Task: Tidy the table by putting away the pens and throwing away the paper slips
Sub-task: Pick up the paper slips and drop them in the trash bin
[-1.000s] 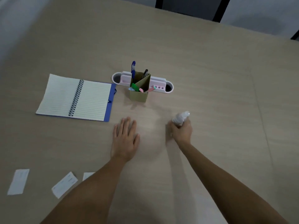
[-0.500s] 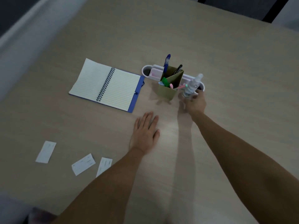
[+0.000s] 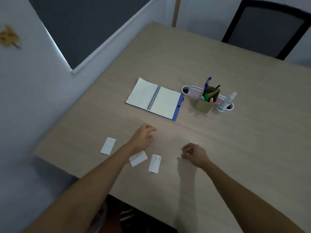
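Three white paper slips lie near the table's near-left edge: one slip [image 3: 108, 145] to the left, a second slip [image 3: 138, 158] partly under my left wrist, a third slip [image 3: 155, 163] just right of it. My left hand [image 3: 143, 138] hovers above them, fingers loosely curled and empty. My right hand [image 3: 194, 154] is a little to the right of the slips, fingers half curled, holding nothing. Several pens [image 3: 207, 84] stand in a brown cardboard pen holder [image 3: 204, 106] farther back.
An open spiral notebook [image 3: 155, 99] lies left of the holder. A white oblong organiser [image 3: 191, 90] sits behind it, with a clear spray bottle [image 3: 224, 103] standing at its right end. A black chair [image 3: 267, 29] is at the far side. The table edge [image 3: 55, 163] is close on the left.
My right hand let go of the spray bottle beside the organiser and drew back toward me. My left hand lifted off the table and moved over the slips. The view swung left.
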Demonstrator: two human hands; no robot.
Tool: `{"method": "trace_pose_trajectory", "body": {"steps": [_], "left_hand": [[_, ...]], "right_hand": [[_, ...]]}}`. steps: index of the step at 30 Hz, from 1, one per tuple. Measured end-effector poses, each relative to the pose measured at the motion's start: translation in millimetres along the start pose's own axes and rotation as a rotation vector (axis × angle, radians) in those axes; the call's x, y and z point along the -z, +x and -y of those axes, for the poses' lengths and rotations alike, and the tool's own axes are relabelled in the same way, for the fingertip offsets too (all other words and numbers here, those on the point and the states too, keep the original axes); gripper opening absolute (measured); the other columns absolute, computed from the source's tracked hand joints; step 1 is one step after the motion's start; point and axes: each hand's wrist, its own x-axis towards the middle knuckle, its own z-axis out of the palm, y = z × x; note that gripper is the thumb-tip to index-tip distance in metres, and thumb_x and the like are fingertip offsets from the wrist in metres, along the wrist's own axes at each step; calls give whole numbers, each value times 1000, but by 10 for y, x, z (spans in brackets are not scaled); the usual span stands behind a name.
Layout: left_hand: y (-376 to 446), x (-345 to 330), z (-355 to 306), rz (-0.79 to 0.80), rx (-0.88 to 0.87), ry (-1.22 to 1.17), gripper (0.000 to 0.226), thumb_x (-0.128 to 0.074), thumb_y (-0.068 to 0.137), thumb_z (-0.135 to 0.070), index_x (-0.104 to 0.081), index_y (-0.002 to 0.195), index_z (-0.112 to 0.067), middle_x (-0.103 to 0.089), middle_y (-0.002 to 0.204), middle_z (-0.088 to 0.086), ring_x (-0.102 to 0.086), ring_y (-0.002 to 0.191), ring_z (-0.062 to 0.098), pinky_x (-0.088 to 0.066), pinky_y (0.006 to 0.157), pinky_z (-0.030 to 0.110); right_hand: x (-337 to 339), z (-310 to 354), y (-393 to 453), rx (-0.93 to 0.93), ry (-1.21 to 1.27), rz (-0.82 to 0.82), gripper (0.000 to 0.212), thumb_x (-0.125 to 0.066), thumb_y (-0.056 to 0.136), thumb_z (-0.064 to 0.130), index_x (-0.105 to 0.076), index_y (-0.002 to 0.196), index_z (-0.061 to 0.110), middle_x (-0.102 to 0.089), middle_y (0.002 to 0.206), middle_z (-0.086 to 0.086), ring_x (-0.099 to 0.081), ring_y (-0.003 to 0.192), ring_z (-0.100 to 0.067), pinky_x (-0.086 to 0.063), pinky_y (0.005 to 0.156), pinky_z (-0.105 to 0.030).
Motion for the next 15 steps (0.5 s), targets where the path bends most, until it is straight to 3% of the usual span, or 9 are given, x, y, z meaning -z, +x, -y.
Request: {"method": "trace_pose_trajectory", "body": {"steps": [3,6,11,15], "left_hand": [[-290,681,664,79,183,338,72,-69,73,-9,-42,139,-16,-28,146,14,-35,136,32,-35,113,35],[-496,1022,1064,184,278,535,97,-80,62,-24,-28,144,-26,-18,150,11,-23,138,34,-34,113,43],[-524,1091,1183,149,165,534,83,-85,57,-24,-43,129,-24,-33,133,10,-34,125,31,-41,105,41],[-512,1077,1204,171,149,535,61,-84,58,-22,-58,113,-17,-39,126,11,-41,121,31,-43,103,38]], "right_hand": [[-585,428,-172,63,-107,57,54,-79,70,34,-58,118,22,-49,111,-10,-54,97,-24,-45,87,-27],[-971,697,-269,81,-179,33,66,-82,66,33,-49,121,22,-41,120,-11,-47,111,-32,-48,94,-38],[-1171,813,-379,-20,-284,-15,55,-79,72,29,-56,119,14,-42,125,-14,-44,118,-33,-47,95,-41],[-1165,845,-546,-92,-162,-58,48,-78,73,23,-62,112,-1,-61,116,-22,-59,109,-36,-50,88,-40]]}}
